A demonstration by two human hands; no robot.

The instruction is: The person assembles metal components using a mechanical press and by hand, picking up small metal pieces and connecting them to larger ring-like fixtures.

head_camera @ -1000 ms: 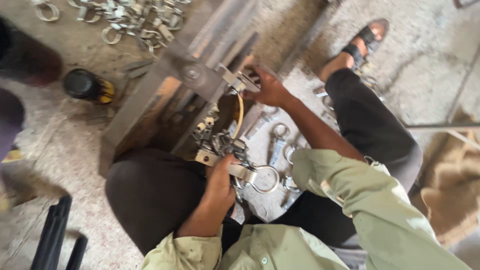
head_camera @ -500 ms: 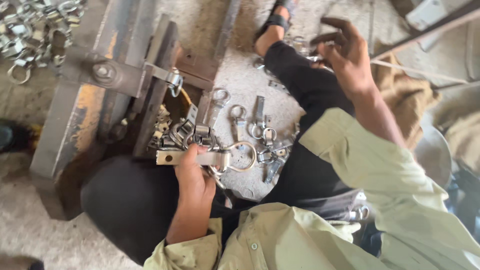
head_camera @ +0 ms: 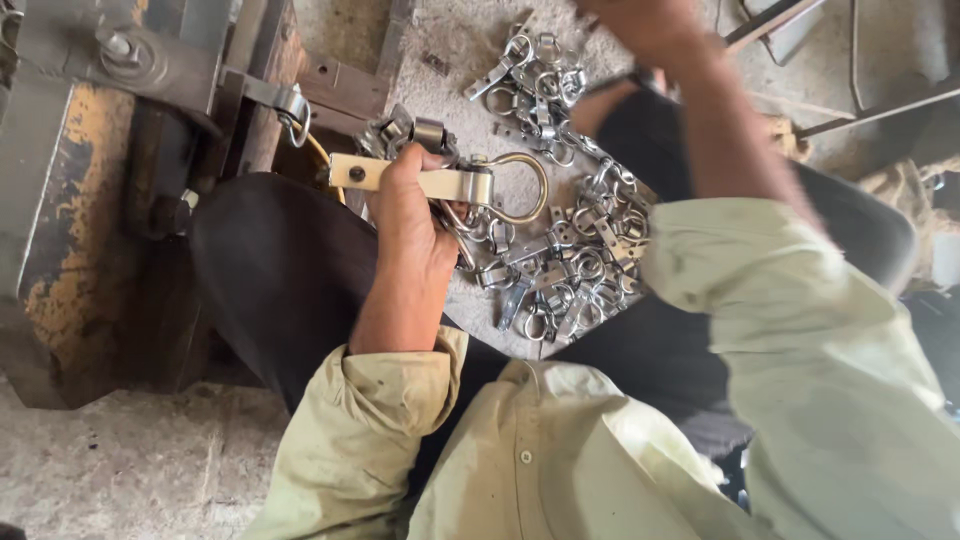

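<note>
Left hand (head_camera: 410, 215): clasped on ring strap (head_camera: 440, 184), centre | Right hand (head_camera: 650, 22): raised, top edge (grip cannot be told) | Ring-strap pile (head_camera: 560, 265): heaped on floor, centre-right | Steel jig (head_camera: 120, 60): upper left

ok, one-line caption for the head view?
Seated person's left hand grips a ring-ended metal strap above a pile of similar fittings.
</note>
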